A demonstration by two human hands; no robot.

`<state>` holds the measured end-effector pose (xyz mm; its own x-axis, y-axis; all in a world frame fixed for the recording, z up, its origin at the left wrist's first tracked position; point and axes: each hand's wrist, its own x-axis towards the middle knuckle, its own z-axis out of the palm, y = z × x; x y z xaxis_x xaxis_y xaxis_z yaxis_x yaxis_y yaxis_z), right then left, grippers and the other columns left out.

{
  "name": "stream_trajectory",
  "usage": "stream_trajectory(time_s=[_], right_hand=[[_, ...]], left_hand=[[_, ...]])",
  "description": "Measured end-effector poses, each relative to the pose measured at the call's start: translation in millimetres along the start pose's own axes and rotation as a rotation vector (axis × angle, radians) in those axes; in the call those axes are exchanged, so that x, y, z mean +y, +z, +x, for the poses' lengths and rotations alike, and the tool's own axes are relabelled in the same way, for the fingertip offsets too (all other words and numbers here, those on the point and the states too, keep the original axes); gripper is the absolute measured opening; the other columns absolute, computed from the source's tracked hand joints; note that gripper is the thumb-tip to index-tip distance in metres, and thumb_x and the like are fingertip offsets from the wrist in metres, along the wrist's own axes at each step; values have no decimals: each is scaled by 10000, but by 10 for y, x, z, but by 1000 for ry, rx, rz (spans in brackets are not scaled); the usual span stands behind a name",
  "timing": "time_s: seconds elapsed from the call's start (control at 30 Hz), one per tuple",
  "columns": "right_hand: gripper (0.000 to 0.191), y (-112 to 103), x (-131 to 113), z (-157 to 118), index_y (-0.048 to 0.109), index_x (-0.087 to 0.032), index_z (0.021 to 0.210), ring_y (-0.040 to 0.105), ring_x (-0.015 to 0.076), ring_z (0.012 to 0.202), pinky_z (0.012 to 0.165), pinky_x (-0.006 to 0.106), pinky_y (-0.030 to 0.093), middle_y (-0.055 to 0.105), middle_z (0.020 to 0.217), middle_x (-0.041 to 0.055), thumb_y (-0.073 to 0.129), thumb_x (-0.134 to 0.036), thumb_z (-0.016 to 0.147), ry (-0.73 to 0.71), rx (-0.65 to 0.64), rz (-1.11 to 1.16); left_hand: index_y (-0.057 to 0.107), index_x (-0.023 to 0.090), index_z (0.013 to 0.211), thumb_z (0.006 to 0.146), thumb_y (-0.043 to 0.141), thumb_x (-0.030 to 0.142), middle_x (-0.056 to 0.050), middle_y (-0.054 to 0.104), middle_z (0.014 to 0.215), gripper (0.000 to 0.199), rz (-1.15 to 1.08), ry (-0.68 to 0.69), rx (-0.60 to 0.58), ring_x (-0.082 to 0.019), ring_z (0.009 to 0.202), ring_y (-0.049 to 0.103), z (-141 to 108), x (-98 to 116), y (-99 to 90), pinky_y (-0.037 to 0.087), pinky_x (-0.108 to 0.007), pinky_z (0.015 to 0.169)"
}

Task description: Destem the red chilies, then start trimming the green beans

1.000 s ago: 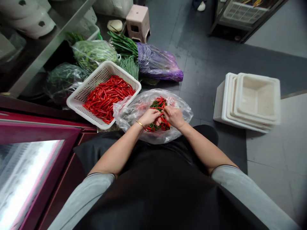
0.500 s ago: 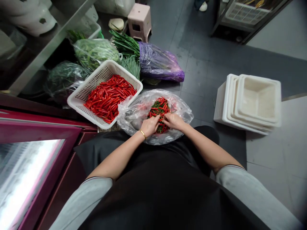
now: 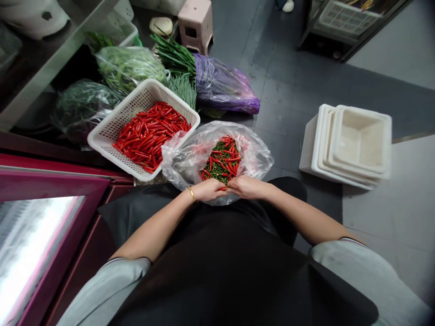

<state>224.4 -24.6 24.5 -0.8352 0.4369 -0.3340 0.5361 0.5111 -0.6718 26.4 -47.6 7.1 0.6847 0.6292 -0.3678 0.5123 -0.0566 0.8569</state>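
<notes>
A clear plastic bag (image 3: 258, 154) lies open at my lap, with red chilies on green stems (image 3: 222, 158) inside. Over its near edge, my left hand (image 3: 210, 189) is closed on a red chili (image 3: 223, 188), whose red tip shows at the fingers. My right hand (image 3: 246, 187) is closed too, its fingertips meeting the left ones; what it pinches is too small to make out. Left of the bag, a white perforated basket (image 3: 102, 136) holds a heap of red chilies (image 3: 151, 136) without visible stems. The bag's edge overlaps the basket's right corner.
Bagged greens (image 3: 132, 68) and a purple bag of long green stalks (image 3: 224, 86) lie beyond the basket. A pink stool (image 3: 196, 25) stands behind them. Stacked white baskets (image 3: 363, 140) are at the right. A person's shoe (image 3: 288, 6) shows at the top.
Both hands have moved back from the chili pile to the bag's near edge and come together. More of the pile shows. The view has shifted slightly.
</notes>
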Motion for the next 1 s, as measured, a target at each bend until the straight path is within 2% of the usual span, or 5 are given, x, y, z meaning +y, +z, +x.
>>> stream_trajectory(time_s=[0.2, 0.33, 0.57, 0.77, 1.0], right_hand=[[371, 42, 40, 198, 603, -159, 788, 564, 133, 728, 695, 230, 395, 649, 797, 63, 316, -288, 985, 237, 516, -133], [340, 112, 129, 284, 556, -164, 742, 548, 161, 755, 707, 263, 405, 609, 774, 83, 338, -307, 959, 234, 541, -173], [496, -242, 82, 82, 532, -200, 904, 434, 117, 498, 546, 259, 414, 436, 565, -35, 172, -531, 982, 42, 673, 437], [354, -349, 660, 155, 579, -134, 1162, 536, 258, 1007, 862, 386, 400, 591, 1135, 166, 513, -358, 896, 258, 373, -306], [357, -335, 742, 238, 650, -124, 1028, 508, 260, 968, 841, 365, 344, 628, 992, 159, 336, -283, 965, 243, 214, -661]], left_hand=[[476, 183, 672, 816, 534, 520, 69, 294, 467, 371, -639, -232, 207, -61, 389, 232, 171, 155, -7, 200, -213, 416], [404, 201, 701, 814, 519, 585, 111, 186, 472, 416, -901, -300, 207, -43, 377, 126, 231, 155, 171, 139, -195, 390], [509, 183, 712, 827, 543, 375, -18, 509, 676, 227, -172, 49, 250, -144, 674, 503, 84, 104, -23, 429, -267, 702], [544, 168, 763, 894, 414, 349, -53, 588, 855, 259, 14, 54, 355, -175, 867, 557, 103, -152, -307, 455, -310, 834], [543, 131, 1137, 852, 426, 166, -118, 651, 984, 311, 400, -76, 446, -221, 880, 619, 432, 61, -330, 451, -319, 790]])
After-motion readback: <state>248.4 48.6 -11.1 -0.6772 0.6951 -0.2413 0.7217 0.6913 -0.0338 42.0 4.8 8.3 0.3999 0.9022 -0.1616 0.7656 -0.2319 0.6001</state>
